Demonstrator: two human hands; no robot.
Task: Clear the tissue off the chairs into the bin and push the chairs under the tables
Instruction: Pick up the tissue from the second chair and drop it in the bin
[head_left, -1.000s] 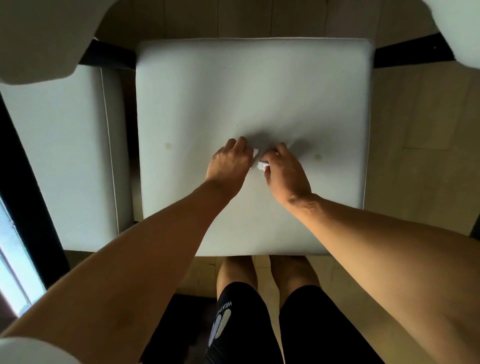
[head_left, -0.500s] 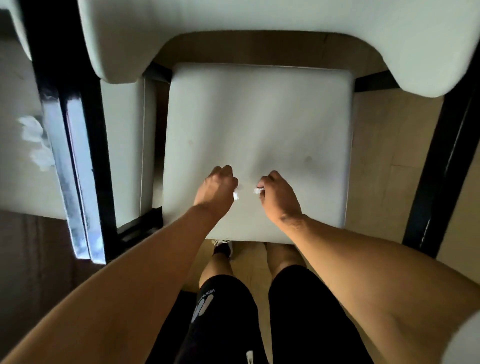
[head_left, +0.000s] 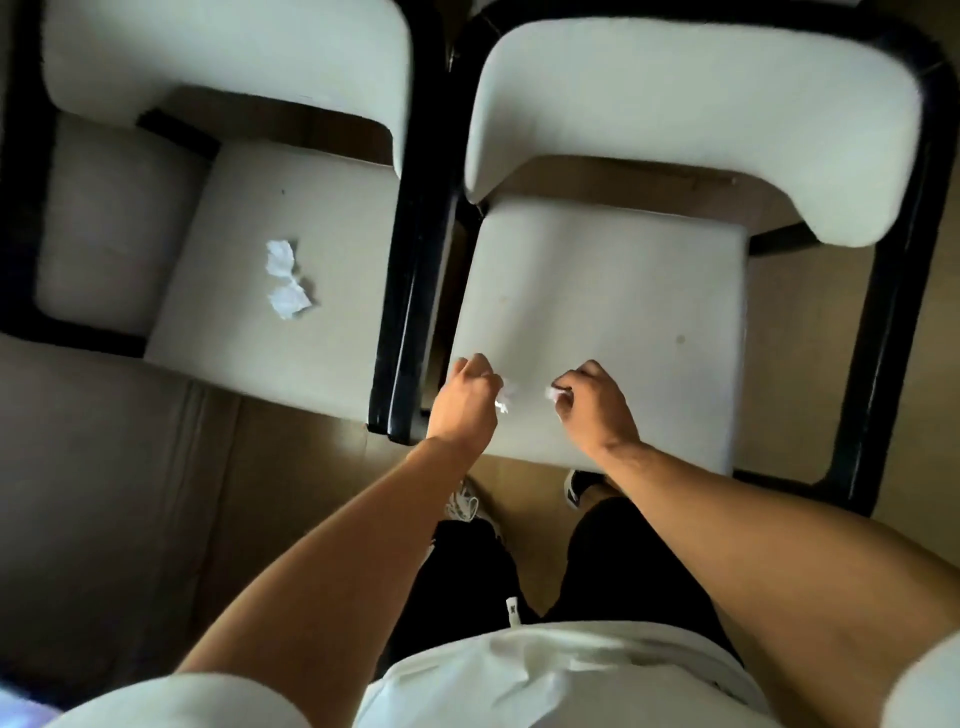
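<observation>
Two chairs side by side. Over the front of the right chair (head_left: 597, 291), the left hand (head_left: 462, 405) curls around one scrap of tissue (head_left: 503, 402), and the right hand (head_left: 597, 410) pinches a second scrap (head_left: 555, 393). Left of that chair, the other chair (head_left: 249, 312) carries two crumpled tissues (head_left: 285, 278) mid-seat.

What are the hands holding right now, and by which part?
Each holds a small tissue scrap: left hand pinches one at its fingertips, right hand another; most is hidden inside the fingers.
</observation>
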